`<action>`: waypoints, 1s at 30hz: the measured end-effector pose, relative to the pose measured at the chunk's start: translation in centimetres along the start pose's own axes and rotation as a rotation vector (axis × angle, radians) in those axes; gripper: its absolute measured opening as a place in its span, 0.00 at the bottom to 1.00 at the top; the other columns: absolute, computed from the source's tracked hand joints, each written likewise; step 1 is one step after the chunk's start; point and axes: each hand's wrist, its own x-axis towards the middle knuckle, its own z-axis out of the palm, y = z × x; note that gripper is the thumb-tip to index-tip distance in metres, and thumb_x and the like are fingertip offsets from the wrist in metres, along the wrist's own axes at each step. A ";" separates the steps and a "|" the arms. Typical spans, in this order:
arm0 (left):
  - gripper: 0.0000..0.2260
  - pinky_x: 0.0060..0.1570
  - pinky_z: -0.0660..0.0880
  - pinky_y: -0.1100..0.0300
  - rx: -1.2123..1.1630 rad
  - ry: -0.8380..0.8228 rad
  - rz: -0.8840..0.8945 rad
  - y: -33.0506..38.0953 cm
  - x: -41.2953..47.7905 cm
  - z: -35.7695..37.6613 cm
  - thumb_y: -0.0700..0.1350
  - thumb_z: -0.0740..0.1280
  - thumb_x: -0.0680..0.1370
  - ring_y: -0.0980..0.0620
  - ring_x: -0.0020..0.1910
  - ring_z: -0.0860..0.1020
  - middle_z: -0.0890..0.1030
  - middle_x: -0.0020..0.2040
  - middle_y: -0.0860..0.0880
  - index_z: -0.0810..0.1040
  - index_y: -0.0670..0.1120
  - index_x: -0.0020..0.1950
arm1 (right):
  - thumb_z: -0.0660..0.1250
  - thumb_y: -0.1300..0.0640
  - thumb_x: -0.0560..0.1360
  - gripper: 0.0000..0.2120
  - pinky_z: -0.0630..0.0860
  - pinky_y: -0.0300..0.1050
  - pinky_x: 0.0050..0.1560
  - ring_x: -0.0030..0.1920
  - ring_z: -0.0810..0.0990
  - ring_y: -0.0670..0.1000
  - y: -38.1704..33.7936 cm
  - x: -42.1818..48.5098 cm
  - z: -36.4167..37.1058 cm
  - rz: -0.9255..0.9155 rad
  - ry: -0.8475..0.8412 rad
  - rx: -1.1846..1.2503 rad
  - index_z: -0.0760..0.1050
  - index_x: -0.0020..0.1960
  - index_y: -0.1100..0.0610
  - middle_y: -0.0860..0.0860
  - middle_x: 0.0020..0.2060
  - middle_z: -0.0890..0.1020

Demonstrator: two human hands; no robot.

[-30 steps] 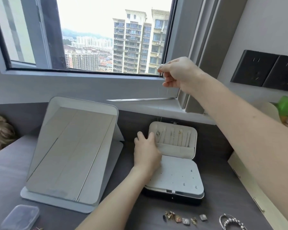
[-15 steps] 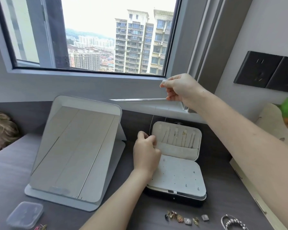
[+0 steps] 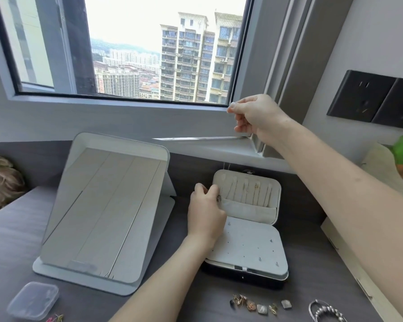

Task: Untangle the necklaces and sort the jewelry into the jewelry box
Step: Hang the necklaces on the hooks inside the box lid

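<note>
Between the two pinches a fine necklace chain (image 3: 226,167) is judged to be strung, though only a faint stretch of it can be made out above the lid of the jewelry box (image 3: 247,249). One end is pinched high by the right hand (image 3: 254,118), thumb pressed to fingertip; a small pendant (image 3: 218,198) is nipped by the left hand (image 3: 206,216) at the lid's left edge, beside the leftmost slot. The step in hand appears to be hanging one necklace in the lid. For the next move, the upper pinch would need to be lowered so that the chain can be laid into a slot and its slack tucked into the pocket just below the left grip.

Counted: one box, open; two pinching hands; seven slots in the lid, as far as can be told, with chains in several. Well below the grips, about six small earrings (image 3: 258,306) and one beaded bracelet (image 3: 326,314) are left unsorted on the desk (image 3: 14,231).
</note>
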 end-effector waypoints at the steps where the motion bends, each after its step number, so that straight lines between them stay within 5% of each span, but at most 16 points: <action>1: 0.13 0.34 0.62 0.62 0.011 -0.012 -0.001 0.0 0.0 0.0 0.30 0.57 0.67 0.47 0.43 0.68 0.67 0.46 0.47 0.72 0.41 0.47 | 0.64 0.62 0.77 0.05 0.76 0.39 0.32 0.32 0.71 0.47 -0.1 0.1 -0.1 -0.006 0.005 -0.002 0.78 0.48 0.63 0.51 0.32 0.72; 7: 0.10 0.39 0.63 0.62 0.042 -0.057 -0.026 0.0 0.4 0.3 0.30 0.56 0.68 0.47 0.45 0.67 0.66 0.47 0.46 0.69 0.42 0.44 | 0.64 0.61 0.77 0.05 0.76 0.39 0.32 0.31 0.72 0.47 -0.7 0.6 -0.4 -0.018 0.025 -0.011 0.78 0.45 0.61 0.51 0.31 0.73; 21: 0.03 0.29 0.61 0.65 -0.100 0.017 -0.005 -0.2 0.3 0.0 0.33 0.61 0.67 0.47 0.36 0.69 0.68 0.42 0.47 0.69 0.39 0.38 | 0.64 0.61 0.77 0.06 0.77 0.39 0.32 0.31 0.71 0.47 0.0 0.4 -0.5 0.001 -0.001 0.017 0.77 0.43 0.61 0.51 0.31 0.73; 26: 0.12 0.29 0.60 0.69 -0.140 0.088 -0.006 -0.1 0.3 0.0 0.46 0.67 0.73 0.53 0.32 0.67 0.67 0.38 0.50 0.68 0.42 0.34 | 0.64 0.62 0.77 0.07 0.77 0.39 0.33 0.31 0.71 0.47 0.5 -0.5 -0.5 -0.002 -0.039 -0.006 0.78 0.50 0.66 0.52 0.31 0.72; 30: 0.13 0.28 0.59 0.67 -0.126 0.106 -0.020 0.0 0.5 0.1 0.45 0.67 0.74 0.52 0.31 0.68 0.67 0.38 0.50 0.68 0.43 0.33 | 0.64 0.62 0.77 0.09 0.78 0.40 0.34 0.31 0.71 0.47 0.4 -0.8 -0.6 0.001 -0.050 0.016 0.77 0.52 0.67 0.52 0.32 0.72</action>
